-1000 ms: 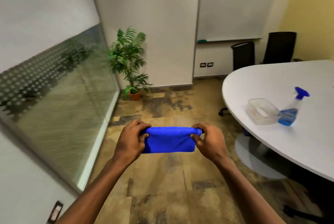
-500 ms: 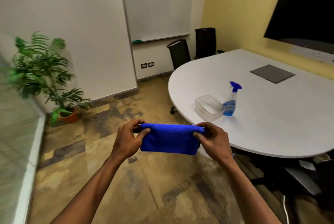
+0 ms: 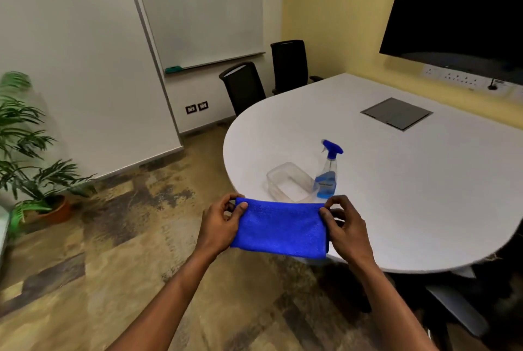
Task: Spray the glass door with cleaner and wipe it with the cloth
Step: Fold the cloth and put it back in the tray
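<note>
Folded blue microfibre cloth [image 3: 280, 229], held above the near edge of the round white table [image 3: 396, 195], pinched at its upper corners by left hand [image 3: 219, 224] and right hand [image 3: 346, 227]. Beyond the cloth on the table: clear plastic tub [image 3: 291, 182], apparently empty, touching a clear spray bottle [image 3: 327, 173] part-filled with blue liquid.

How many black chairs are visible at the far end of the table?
2: one black chair by the table's far curved end, another just right, nearer the yellow wall. Others may be hidden.
</note>
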Demonstrator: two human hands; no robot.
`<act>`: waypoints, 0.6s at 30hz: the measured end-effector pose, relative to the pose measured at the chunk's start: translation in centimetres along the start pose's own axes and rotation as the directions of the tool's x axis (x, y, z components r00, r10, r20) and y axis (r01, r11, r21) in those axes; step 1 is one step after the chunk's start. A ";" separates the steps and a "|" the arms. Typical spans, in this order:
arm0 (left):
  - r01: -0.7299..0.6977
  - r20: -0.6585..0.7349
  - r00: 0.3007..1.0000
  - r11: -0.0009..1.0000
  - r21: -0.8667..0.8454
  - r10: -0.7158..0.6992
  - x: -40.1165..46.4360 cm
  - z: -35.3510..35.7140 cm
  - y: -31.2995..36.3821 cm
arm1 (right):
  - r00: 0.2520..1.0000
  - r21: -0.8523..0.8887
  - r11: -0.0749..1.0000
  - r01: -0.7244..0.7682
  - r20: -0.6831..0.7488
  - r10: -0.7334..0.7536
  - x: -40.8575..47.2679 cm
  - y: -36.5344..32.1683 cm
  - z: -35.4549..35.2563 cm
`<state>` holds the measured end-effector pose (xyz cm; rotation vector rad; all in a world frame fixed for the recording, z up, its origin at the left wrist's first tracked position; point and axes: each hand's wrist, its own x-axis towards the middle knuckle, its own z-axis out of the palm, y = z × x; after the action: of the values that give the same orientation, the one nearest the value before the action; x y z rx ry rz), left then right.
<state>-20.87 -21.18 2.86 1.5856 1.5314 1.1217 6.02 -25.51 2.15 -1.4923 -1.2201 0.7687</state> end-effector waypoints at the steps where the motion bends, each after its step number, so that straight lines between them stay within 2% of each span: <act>1: 0.031 0.002 1.000 1.000 0.004 -0.031 1.2 1.5 -0.1 | 1.000 0.014 1.000 -0.016 0.012 0.016 1.4 0.7 -0.7; 4: 0.148 0.031 0.989 0.989 -0.002 -0.148 4.7 5.0 -0.5 | 0.993 0.107 0.988 -0.110 0.044 0.106 5.5 2.5 -2.3; 8: 0.353 0.118 0.935 0.911 -0.212 -0.335 7.9 9.8 -0.8 | 0.974 0.105 0.975 -0.198 0.134 0.184 10.5 4.7 -3.7; 10: 0.407 0.174 0.912 0.876 -0.260 -0.372 9.0 11.7 -0.6 | 0.970 0.018 0.985 -0.171 0.177 0.165 12.5 5.4 -3.5; 13: 0.420 0.180 0.905 0.872 -0.250 -0.385 11.1 14.1 -0.3 | 0.973 -0.121 0.990 -0.076 0.207 0.100 16.1 6.2 -2.3; 18: 0.374 0.027 0.927 0.922 -0.105 -0.373 16.8 17.0 -2.4 | 0.983 -0.240 0.968 0.076 0.179 -0.032 22.9 8.2 1.6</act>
<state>-7.43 -2.56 -4.11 1.1582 1.6517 0.9629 13.53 -3.01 -3.36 -1.6098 -1.5275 0.7430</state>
